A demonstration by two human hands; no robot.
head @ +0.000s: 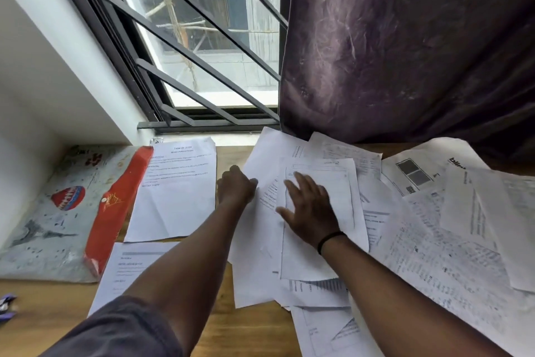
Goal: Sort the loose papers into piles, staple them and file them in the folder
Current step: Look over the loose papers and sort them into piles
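Observation:
A heap of loose printed papers (434, 241) covers the right half of the wooden table (52, 307). My right hand (309, 209) lies flat with spread fingers on the top sheet (344, 200) of the heap's left part. My left hand (236, 185) has its fingers curled at the left edge of a white sheet (254, 241) lying under that one, gripping it. To the left, one printed sheet (176, 191) lies apart, with another sheet (127, 269) below it. A folder with a red spine (115, 206) and a patterned cover (58, 212) lies at the far left.
A barred window (197, 38) and a dark purple curtain (405, 46) rise right behind the table, the curtain's hem touching the far papers. A small purple object (7, 306) lies at the left edge. Bare wood shows near the front edge.

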